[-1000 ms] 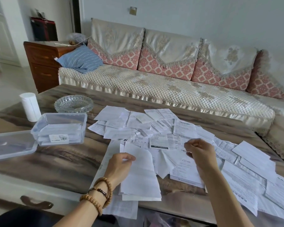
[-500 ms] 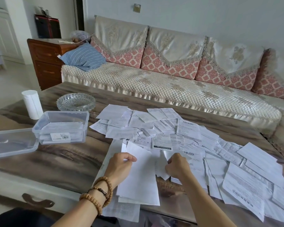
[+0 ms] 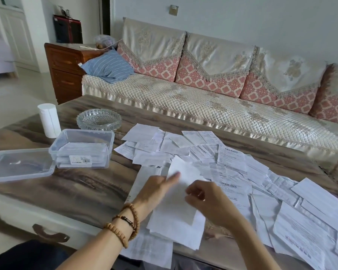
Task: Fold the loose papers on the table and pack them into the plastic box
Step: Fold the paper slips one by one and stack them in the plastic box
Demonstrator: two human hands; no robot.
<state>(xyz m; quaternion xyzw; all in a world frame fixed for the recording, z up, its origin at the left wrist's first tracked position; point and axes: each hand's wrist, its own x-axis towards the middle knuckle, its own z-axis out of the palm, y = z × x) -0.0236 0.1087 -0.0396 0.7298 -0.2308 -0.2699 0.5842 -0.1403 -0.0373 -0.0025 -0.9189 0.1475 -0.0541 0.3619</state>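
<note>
White sheet [image 3: 180, 184] lay lifted at its far end between the two hands, at the near middle of the desk [image 3: 82, 191], on top of other papers. The left hand [image 3: 154, 189], with bead bracelets on the wrist, touched the sheet's left edge with its index finger stretched out; motion blur made it hard to tell whether the thumb pinched the paper underneath. The right hand [image 3: 205, 197] had its fingers curled, pinching the sheet's right edge. Loose papers [image 3: 232, 162] spread across the middle and right of the desk, overlapping one another. The plastic box [image 3: 82, 149] stood to the left, well apart from the hands, with folded papers already stacked inside. Its lid [image 3: 18, 166] lay just left of it, touching. A glass ashtray [image 3: 99, 119] and a white roll [image 3: 49, 120] stood farther back.
</note>
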